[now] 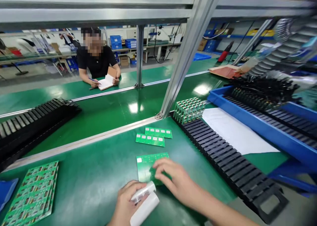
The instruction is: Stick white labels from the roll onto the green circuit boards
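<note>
My left hand (128, 199) is closed around a white roll of labels (145, 209), with part of its strip looped over the top. Just beyond it, a green circuit board (143, 166) lies flat on the green bench, a small white label at its upper left corner. Over that board's right side hovers my right hand (173, 176), thumb and forefinger curved and slightly apart, nothing visible between them. Whether its fingertips touch the board is unclear. Farther back lie two narrow green boards (150, 139) carrying rows of white labels.
Stacked circuit boards (32, 193) lie at the left. A slotted black rack (223, 153) runs along the right, holding upright boards (189, 108) at its far end. Beyond are a blue tray (247, 117) and a metal post (183, 57). Across the bench, a person (96, 60) writes in a notebook.
</note>
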Available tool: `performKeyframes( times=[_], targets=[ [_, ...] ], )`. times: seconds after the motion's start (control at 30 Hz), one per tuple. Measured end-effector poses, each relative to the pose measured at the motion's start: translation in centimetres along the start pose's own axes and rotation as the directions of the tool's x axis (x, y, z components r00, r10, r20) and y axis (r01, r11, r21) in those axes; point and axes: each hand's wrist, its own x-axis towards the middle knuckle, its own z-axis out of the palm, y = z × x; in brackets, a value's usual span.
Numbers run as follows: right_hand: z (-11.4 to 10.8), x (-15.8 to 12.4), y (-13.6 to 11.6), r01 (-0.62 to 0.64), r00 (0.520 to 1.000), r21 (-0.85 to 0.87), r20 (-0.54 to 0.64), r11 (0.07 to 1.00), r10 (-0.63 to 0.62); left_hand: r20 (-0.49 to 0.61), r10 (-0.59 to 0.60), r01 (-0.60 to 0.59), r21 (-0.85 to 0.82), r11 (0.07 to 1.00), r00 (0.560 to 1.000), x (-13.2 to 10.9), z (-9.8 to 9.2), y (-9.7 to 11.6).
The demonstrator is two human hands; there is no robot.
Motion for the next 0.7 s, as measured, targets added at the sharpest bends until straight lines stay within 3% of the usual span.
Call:
performKeyframes(
  times=[0.13,0.3,0.37,0.57,0.7],
  targets=[
    [-0.8,3.7,2.5,-0.162,0.986,-0.014,0.03,0.987,0.162,0.001,0.234,-0.234,0.032,0.972,0.972,0.3,0.3,0.7],
    [0.7,6.2,3.7,-0.201,0.962,-0.088,0.169,0.976,0.214,0.011,0.463,-0.461,0.121,0.879,0.886,1.2,1.0,0.4],
    [1.2,6.4,3.8,-0.226,0.946,-0.136,0.208,0.965,0.25,0.028,0.476,-0.475,0.133,0.87,0.879,1.2,1.3,0.2],
    [1.8,6.5,3.9,-0.301,0.892,-0.244,0.271,0.922,0.363,0.092,0.352,-0.359,0.077,0.93,0.932,-0.1,2.0,0.1],
    [2.0,6.6,3.7,-0.346,0.864,-0.265,0.282,0.9,0.416,0.164,0.304,-0.319,0.075,0.945,0.938,-0.3,2.0,0.3]
  ],
)
